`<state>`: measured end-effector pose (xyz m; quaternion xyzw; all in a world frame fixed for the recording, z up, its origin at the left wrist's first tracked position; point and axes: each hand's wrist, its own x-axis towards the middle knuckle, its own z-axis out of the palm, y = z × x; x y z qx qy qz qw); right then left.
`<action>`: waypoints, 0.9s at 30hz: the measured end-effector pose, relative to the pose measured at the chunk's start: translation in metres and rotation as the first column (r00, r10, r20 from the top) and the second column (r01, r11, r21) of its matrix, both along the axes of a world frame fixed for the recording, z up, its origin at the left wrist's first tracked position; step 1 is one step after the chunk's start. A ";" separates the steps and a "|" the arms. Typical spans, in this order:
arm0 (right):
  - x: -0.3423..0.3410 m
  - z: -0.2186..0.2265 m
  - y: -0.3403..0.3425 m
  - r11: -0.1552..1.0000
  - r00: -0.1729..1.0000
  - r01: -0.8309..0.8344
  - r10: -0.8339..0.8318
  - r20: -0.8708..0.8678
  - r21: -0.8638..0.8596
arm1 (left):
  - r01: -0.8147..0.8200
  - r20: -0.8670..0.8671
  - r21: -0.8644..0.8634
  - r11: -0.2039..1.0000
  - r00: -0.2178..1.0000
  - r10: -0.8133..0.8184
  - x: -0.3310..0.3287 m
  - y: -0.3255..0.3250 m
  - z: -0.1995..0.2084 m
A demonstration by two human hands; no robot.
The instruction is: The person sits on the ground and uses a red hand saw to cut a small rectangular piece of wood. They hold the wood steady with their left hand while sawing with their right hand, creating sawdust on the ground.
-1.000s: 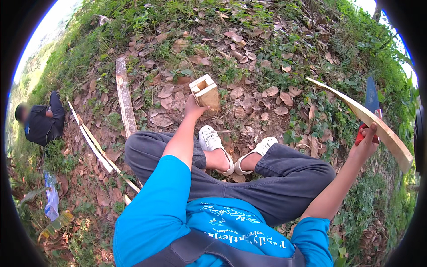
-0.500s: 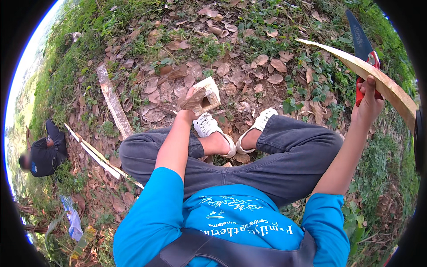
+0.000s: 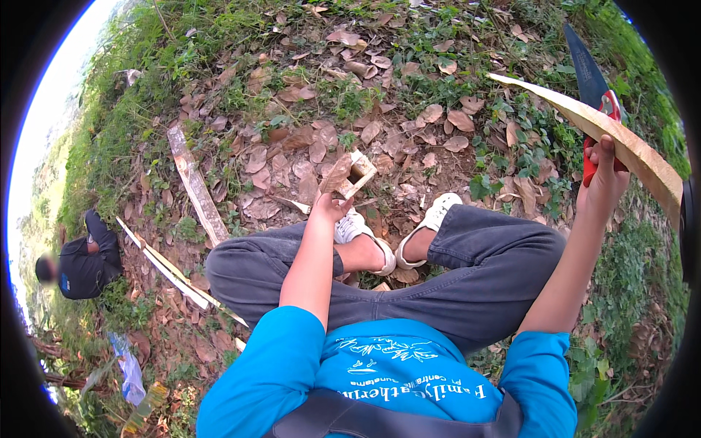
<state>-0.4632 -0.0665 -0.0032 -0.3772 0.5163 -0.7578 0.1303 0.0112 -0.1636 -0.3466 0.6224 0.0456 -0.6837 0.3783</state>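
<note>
The wooden box in the left fingers has turned since earlier.

The left hand grips a small, hollow wooden box near the white clogs; the right hand holds a red-handled handsaw together with a long, tapered wooden slat. At left, a rough plank lies on leaf-littered ground.

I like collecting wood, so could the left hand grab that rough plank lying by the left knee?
Probably not now: the left hand is holding the hollow wooden box. The plank itself lies uncovered on the leaves, so an emptied hand might.
</note>
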 end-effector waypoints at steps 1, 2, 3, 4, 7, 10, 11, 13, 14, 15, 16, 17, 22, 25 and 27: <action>-0.006 0.001 0.007 1.000 1.000 0.026 -0.026 -0.005 0.004 | 0.028 -0.009 -0.046 0.999 1.000 -0.028 -0.017 -0.001 0.031; -0.012 0.004 0.015 0.998 0.998 0.055 -0.055 -0.011 0.005 | 0.058 -0.019 -0.095 0.994 0.998 -0.060 -0.036 -0.002 0.072; -0.006 0.002 0.009 1.000 0.999 0.031 -0.031 0.008 0.005 | 0.019 0.000 -0.226 0.974 1.000 -0.019 -0.022 0.002 0.082; 0.000 0.002 0.004 1.000 1.000 -0.001 0.001 0.019 -0.002 | -0.020 0.009 -0.357 0.934 1.000 0.024 -0.011 0.003 0.093; 0.010 0.000 -0.005 0.999 0.998 -0.048 0.049 0.030 -0.012 | 0.278 0.394 -0.781 0.559 0.914 0.095 0.005 0.001 0.100; 0.001 0.003 0.006 1.000 1.000 0.010 -0.010 0.007 0.005 | 0.961 0.975 -0.177 0.211 0.142 0.172 -0.049 0.017 0.178; 0.006 0.003 0.005 1.000 1.000 0.016 -0.016 0.016 0.017 | 0.963 0.977 -0.166 0.213 0.131 0.169 -0.044 0.015 0.174; 0.005 0.002 0.004 1.000 1.000 -0.002 0.002 0.018 0.023 | 0.964 0.980 -0.152 0.218 0.118 0.160 -0.037 0.008 0.170; 0.001 -0.003 0.003 1.000 1.000 -0.022 0.022 0.014 0.014 | 0.961 0.965 -0.169 0.218 0.116 0.235 -0.032 0.009 0.167; -0.002 -0.006 0.003 0.999 0.999 -0.041 0.041 0.012 0.011 | 0.939 0.953 -0.269 0.213 0.228 0.200 -0.026 0.006 0.165; -0.001 -0.005 0.003 0.999 0.999 -0.039 0.039 0.017 0.004 | 0.908 0.928 -0.363 0.212 0.332 0.167 -0.016 0.001 0.163; 0.001 -0.003 0.003 0.999 0.999 -0.037 0.037 0.022 -0.003 | 0.866 0.891 -0.453 0.213 0.433 0.134 -0.009 -0.003 0.161; 0.001 -0.003 0.003 0.999 0.998 -0.037 0.038 0.052 -0.018 | 0.627 0.725 -0.645 0.437 0.683 0.089 -0.004 -0.009 0.154; 0.007 -0.001 0.001 0.999 0.997 -0.048 0.049 0.054 -0.022 | 0.606 0.818 -0.569 0.556 0.483 0.312 -0.014 0.006 0.151; 0.003 -0.001 0.006 1.000 0.999 -0.028 0.029 0.035 -0.011 | 0.856 0.895 -0.389 0.341 0.264 0.359 -0.025 0.026 0.135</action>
